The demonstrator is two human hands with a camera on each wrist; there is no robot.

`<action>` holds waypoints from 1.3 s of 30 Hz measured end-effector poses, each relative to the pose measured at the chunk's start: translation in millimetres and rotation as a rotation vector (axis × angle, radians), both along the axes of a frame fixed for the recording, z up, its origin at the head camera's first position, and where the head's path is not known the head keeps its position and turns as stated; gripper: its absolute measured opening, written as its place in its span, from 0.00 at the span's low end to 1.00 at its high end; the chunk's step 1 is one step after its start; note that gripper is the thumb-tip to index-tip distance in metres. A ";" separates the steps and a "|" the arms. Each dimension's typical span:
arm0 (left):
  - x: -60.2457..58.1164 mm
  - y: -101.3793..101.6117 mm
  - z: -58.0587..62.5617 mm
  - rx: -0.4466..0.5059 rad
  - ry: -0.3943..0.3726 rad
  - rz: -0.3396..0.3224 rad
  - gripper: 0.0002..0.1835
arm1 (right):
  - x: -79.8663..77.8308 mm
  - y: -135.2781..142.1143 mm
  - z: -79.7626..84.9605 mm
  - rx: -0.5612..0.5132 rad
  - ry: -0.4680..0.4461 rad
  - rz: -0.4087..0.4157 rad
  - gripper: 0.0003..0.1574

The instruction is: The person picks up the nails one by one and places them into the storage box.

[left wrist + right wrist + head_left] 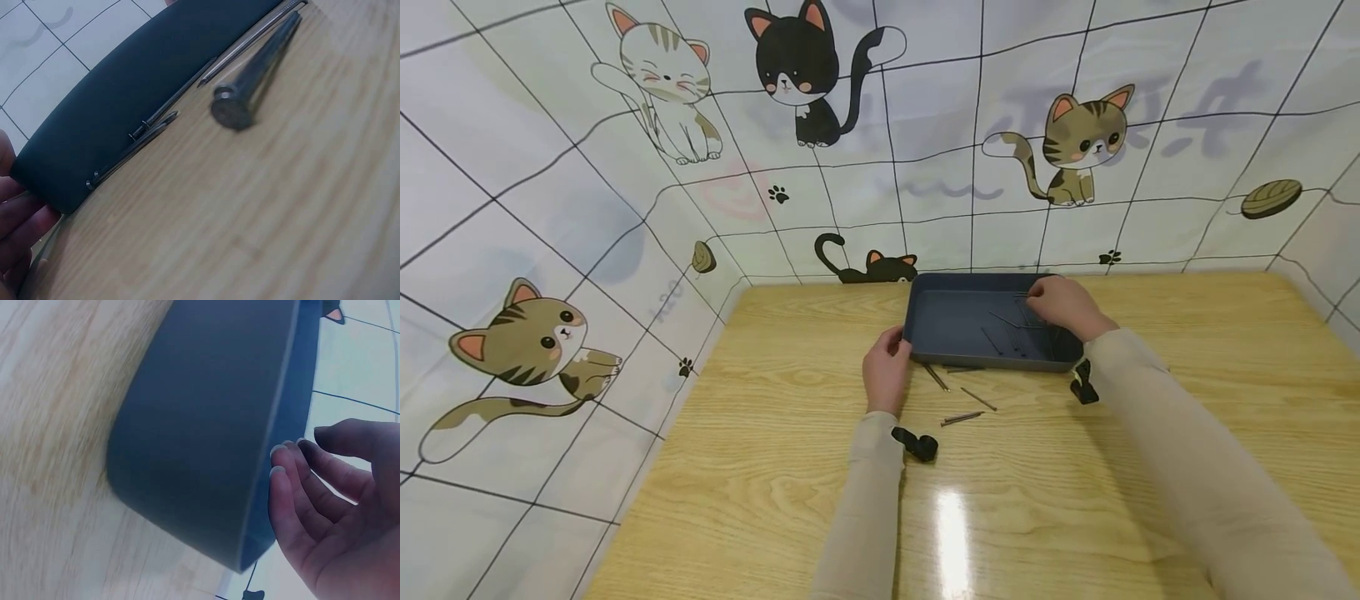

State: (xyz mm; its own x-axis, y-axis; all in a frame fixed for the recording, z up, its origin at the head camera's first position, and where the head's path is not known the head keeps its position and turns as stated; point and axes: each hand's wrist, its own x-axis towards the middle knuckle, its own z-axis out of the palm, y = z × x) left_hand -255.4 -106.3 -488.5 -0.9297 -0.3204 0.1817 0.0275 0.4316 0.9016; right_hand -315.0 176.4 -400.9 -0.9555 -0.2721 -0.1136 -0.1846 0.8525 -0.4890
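A dark blue-grey rectangular tray point(955, 321) stands at the back of the table, with several thin nails point(992, 340) lying loose in its right half. At the tray's front left corner, my left hand point(886, 371) holds the edge, its thumb above and its fingers point(28, 219) against the outside. My right hand point(1063, 304) is over the tray's right side. Its fingers point(300, 500) are loosely bent inside the rim, and no held nail shows in the right wrist view. Several more nails point(962, 418) lie on the wood before the tray; one large nail head point(231, 112) appears close up.
The pale wooden table point(760, 483) runs back to a white cloth wall point(940, 192) with grid lines and cartoon cats. The tray's back side is close to that wall. A small black camera point(917, 446) sits on the left wrist, another point(1082, 383) on the right.
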 end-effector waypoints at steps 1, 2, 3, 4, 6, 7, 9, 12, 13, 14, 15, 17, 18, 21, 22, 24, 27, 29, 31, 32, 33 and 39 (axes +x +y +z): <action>0.2 0.1 0.0 0.001 -0.002 -0.003 0.16 | 1.9 0.1 1.3 -0.006 0.004 -0.003 0.24; 0.3 0.1 0.0 0.000 -0.005 -0.004 0.16 | 4.0 0.2 2.4 -0.013 0.010 -0.005 0.24; 0.5 0.2 -0.1 0.000 -0.007 -0.004 0.16 | 6.0 0.2 3.4 -0.022 0.017 -0.007 0.24; 0.6 0.3 0.0 0.000 -0.008 -0.005 0.16 | 8.4 -0.1 4.7 -0.034 0.022 -0.009 0.24; 0.5 0.4 -0.1 -0.002 -0.007 -0.002 0.16 | 12.4 -0.6 6.7 -0.065 0.037 -0.015 0.24; 0.3 0.6 0.0 -0.003 -0.006 -0.001 0.16 | 14.5 -1.1 7.4 -0.082 0.045 -0.020 0.23; 0.0 0.8 0.1 -0.002 -0.004 -0.002 0.16 | 18.6 -2.4 8.4 -0.115 0.058 -0.025 0.23; -0.2 1.1 1.2 0.002 -0.003 -0.004 0.16 | 24.1 -4.6 8.3 -0.158 0.074 -0.019 0.23; -0.2 1.1 1.7 0.003 -0.003 -0.004 0.16 | 26.6 -5.6 8.2 -0.170 0.078 -0.017 0.23; -0.3 1.2 2.1 0.004 -0.002 -0.005 0.16 | 29.0 -6.5 8.0 -0.177 0.084 -0.015 0.23; -0.4 1.3 2.3 0.002 0.000 -0.007 0.17 | 31.5 -7.4 7.4 -0.185 0.091 -0.013 0.23; -0.5 1.5 2.5 -0.002 0.001 -0.005 0.16 | 37.1 -9.7 6.3 -0.201 0.097 -0.017 0.23; -0.5 1.5 2.3 -0.006 0.001 -0.004 0.16 | 40.4 -11.3 5.9 -0.211 0.103 -0.021 0.22; -0.1 1.4 1.7 -0.012 -0.003 -0.005 0.16 | 50.7 -16.4 3.6 -0.257 0.114 -0.041 0.21; 0.2 1.3 1.5 -0.013 -0.004 -0.003 0.16 | 54.1 -17.9 2.6 -0.275 0.118 -0.042 0.21; 0.7 1.1 1.4 -0.011 -0.006 -0.003 0.16 | 61.0 -20.7 0.4 -0.315 0.124 -0.041 0.21; 1.4 0.7 2.1 -0.005 -0.008 -0.003 0.16 | 70.5 -23.9 -2.3 -0.363 0.131 -0.030 0.22; 1.5 0.6 2.7 0.000 -0.007 -0.004 0.17 | 76.2 -26.2 -3.5 -0.393 0.126 -0.027 0.22; 1.6 0.6 3.0 0.001 -0.009 -0.006 0.17 | 80.5 -28.2 -5.6 -0.408 0.119 -0.033 0.21; 1.6 0.6 3.0 0.001 -0.010 -0.006 0.17 | 82.4 -29.1 -6.8 -0.417 0.110 -0.036 0.21; 1.4 0.5 2.9 0.000 -0.012 -0.006 0.17 | 83.9 -30.1 -8.2 -0.424 0.102 -0.038 0.20; 2.4 0.7 1.7 -0.009 -0.019 -0.011 0.17 | 91.3 -35.3 -14.5 -0.405 0.089 -0.042 0.21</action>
